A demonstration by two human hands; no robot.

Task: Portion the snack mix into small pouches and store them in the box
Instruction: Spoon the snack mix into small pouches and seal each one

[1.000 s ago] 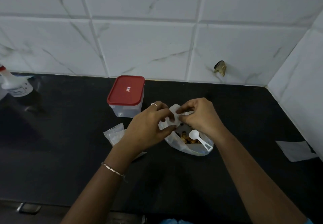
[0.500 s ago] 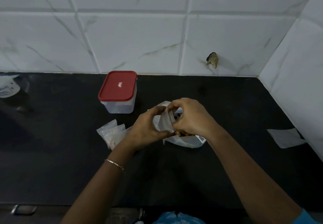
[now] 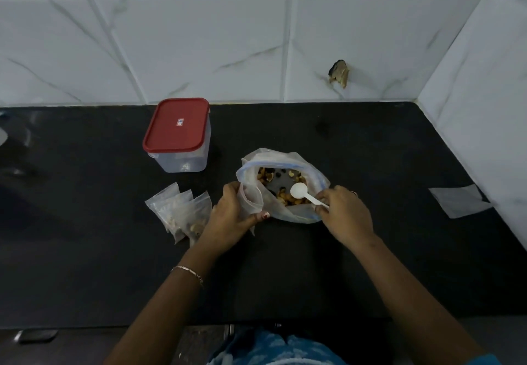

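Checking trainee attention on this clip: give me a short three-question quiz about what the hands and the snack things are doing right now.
1. True or false: the box has its red lid on.
2. Which hand pinches the white spoon? A left, B right.
3. Fill in: the left hand holds a small clear ___ beside the snack mix bag.
Key: 1 true. 2 B, the right hand. 3 pouch.
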